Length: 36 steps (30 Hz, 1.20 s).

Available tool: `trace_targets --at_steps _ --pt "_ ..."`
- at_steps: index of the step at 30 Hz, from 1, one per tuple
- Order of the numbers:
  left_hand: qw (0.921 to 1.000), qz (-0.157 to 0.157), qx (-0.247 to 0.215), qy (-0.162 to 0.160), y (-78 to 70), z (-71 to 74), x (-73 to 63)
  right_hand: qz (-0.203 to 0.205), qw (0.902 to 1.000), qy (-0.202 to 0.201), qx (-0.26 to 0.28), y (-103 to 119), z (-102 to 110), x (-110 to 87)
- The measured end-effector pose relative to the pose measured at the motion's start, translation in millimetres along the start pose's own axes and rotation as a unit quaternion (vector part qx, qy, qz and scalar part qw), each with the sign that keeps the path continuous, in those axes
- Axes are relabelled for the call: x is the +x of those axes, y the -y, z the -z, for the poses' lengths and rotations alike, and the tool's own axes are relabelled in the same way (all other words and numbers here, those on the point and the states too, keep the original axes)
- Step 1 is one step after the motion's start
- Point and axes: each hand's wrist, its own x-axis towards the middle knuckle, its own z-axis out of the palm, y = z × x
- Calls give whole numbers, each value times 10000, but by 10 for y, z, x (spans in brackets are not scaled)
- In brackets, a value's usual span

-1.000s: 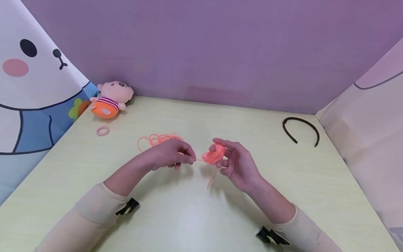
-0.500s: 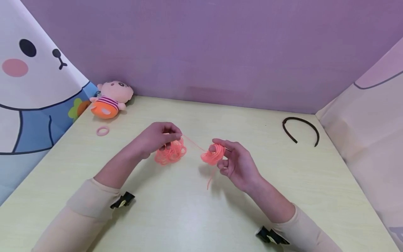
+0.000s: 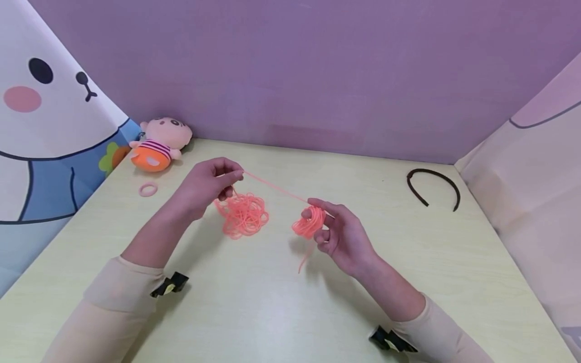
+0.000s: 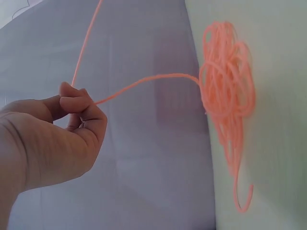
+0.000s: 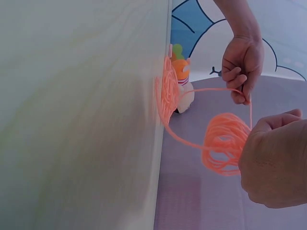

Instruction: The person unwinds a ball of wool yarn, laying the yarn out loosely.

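Head view: left hand [image 3: 206, 185] pinched a strand [image 4: 163, 75]; right hand [image 3: 344, 239] gripped a coil [image 3: 310, 226], which partly hid its fingers.

Setting: booth-like, screened on three sides; room type unclear
Far panel [image 3: 299, 75]: purple
Left panel [image 3: 50, 131]: cartoon print
Counter [image 3: 281, 292]: pale

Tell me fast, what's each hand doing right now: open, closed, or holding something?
Left hand: closed, pinching a strand of coral cord.
Right hand: fingers curled, holding a coil of coral cord.
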Motion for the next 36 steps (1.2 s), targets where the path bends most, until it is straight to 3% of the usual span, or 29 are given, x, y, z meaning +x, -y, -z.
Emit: trace_targets --at_steps 12,20,23,30,36 --pt "9996 -49 -239 -139 -39 87 -27 97 9998 -162 -14 5 -2 6" --pt "9969 -362 -698 -59 -39 100 -25 215 9991 -351 -65 10 -6 7" --pt "9968 -318 -729 -117 -42 121 -29 281 9983 -506 -74 10 -3 4" --pt "9996 98 -143 -208 -34 193 -23 332 9980 -543 -4 15 -3 -1" --pt "9972 52 532 527 5 49 -6 329 9968 -697 -189 10 -12 14"
